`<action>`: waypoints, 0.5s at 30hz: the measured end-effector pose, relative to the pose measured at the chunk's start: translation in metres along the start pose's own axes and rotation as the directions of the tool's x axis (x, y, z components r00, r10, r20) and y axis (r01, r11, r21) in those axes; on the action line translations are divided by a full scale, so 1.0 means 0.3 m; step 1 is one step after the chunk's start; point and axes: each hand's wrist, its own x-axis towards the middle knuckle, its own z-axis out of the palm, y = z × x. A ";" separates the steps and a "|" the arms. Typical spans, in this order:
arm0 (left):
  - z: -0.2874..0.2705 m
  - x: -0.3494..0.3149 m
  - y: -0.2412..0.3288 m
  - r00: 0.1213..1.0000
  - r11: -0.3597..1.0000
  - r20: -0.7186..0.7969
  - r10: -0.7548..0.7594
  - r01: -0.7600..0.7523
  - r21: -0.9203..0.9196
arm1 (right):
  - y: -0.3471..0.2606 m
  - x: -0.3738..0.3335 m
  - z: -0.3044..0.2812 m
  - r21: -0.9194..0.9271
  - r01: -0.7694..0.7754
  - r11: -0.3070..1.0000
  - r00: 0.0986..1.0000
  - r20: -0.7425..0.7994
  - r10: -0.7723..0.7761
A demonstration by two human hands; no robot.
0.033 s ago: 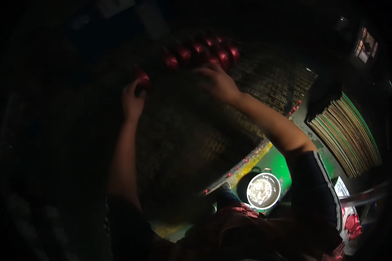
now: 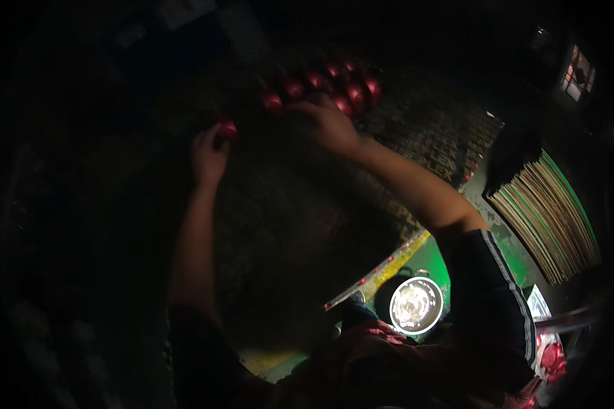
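In the dim upper left of the table, my left hand (image 2: 210, 157) is closed with thumb and fingers on a shiny red rounded piece (image 2: 228, 131), like a small ball. My right hand (image 2: 331, 126) reaches in from the right, fingers stretched to the left and apart, seemingly holding nothing. Just beyond it, several matching red balls (image 2: 355, 93) stand close together in rows. The fingers of my right hand are dim and slightly smeared, and they partly cover the nearest balls. Whether they touch one I cannot tell.
Beneath my arms lies a dark, printed tabletop (image 2: 416, 167) with a yellow-marked edge (image 2: 399, 262). A round metal pot (image 2: 416, 306) with a bright inside stands below that edge. To the right is a stack of thin boards (image 2: 549, 215); red items (image 2: 551, 361) lie at the lower right.
My right hand has shifted left along the front of the red balls. My left hand stays on its red ball. The whole view has moved slightly.
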 end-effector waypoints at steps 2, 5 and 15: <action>0.115 0.135 -0.080 0.981 0.969 0.123 -0.150 0.122 0.214 | 0.087 0.289 0.202 -0.133 -0.160 0.978 0.984 0.058 0.169; 0.246 0.251 -0.091 0.897 0.871 0.221 -0.382 0.270 0.410 | 0.225 0.540 0.453 -0.208 -0.258 0.944 0.958 0.073 0.278; 0.233 0.088 -0.072 0.955 0.955 -0.024 -0.296 0.295 -0.024 | 0.355 0.458 0.619 -0.114 0.000 0.994 0.987 -0.160 -0.018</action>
